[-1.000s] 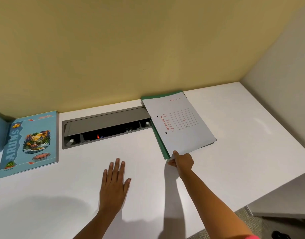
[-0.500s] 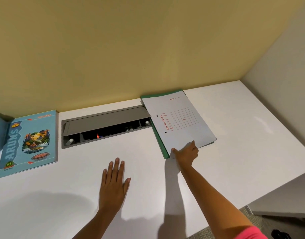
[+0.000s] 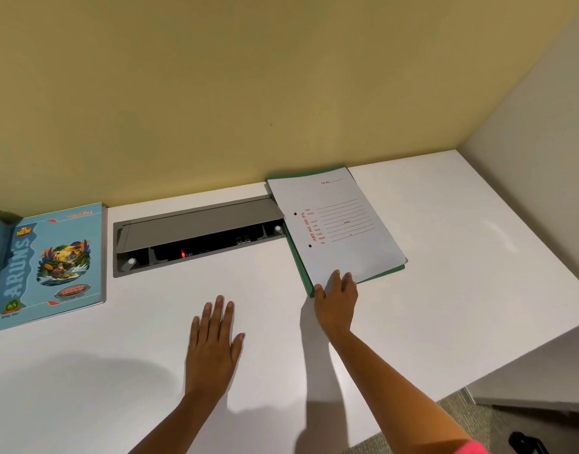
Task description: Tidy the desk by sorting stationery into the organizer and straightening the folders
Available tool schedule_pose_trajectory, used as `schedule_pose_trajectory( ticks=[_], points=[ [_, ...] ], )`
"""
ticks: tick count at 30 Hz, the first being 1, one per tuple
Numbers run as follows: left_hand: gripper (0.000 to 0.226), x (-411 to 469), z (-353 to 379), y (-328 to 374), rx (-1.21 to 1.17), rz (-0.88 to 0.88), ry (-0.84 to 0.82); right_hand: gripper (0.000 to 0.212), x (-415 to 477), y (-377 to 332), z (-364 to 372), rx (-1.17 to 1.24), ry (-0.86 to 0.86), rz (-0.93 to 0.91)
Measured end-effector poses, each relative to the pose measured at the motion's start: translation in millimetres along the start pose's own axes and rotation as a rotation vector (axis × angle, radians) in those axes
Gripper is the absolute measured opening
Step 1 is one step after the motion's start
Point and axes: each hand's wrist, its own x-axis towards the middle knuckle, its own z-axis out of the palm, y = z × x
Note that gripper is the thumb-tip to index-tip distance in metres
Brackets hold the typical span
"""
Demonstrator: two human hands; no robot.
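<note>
A white folder (image 3: 339,224) with red print lies skewed on top of a green folder (image 3: 299,267) at the back right of the white desk (image 3: 462,273). My right hand (image 3: 336,294) rests at the near corner of this stack, fingers laid on the white cover and thumb at the green edge. My left hand (image 3: 214,335) lies flat on the desk, palm down, fingers apart, holding nothing. A blue notebook (image 3: 49,263) with a picture cover lies at the far left.
A grey cable tray (image 3: 196,237) with its lid half open is set into the desk between the notebook and the folders. A yellow wall runs behind, a grey partition stands at right. The desk's right edge drops to carpet.
My right hand has slid from pinching the folders' near corner to lying on top of the white cover. The folders have shifted only slightly. My left hand has stayed put.
</note>
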Motion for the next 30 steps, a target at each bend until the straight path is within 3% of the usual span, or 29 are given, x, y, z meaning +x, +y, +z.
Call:
schedule_pose_trajectory(
  ticks=[9, 23, 30],
  points=[
    [0.062, -0.4, -3.7, 3.0, 0.009, -0.004, -0.003, 0.053, -8.9, 8.9, 17.5, -0.154, -0.035, -0.195],
    [0.063, -0.1, -7.4, 4.1, 0.010, -0.002, -0.011, 0.054, -4.0, 15.1, 18.9, 0.027, -0.074, -0.241],
    [0.063, -1.1, -8.1, 3.3, 0.017, -0.007, -0.024, 0.054, -28.0, 24.7, 19.7, 0.137, 0.037, -0.295]
  ],
)
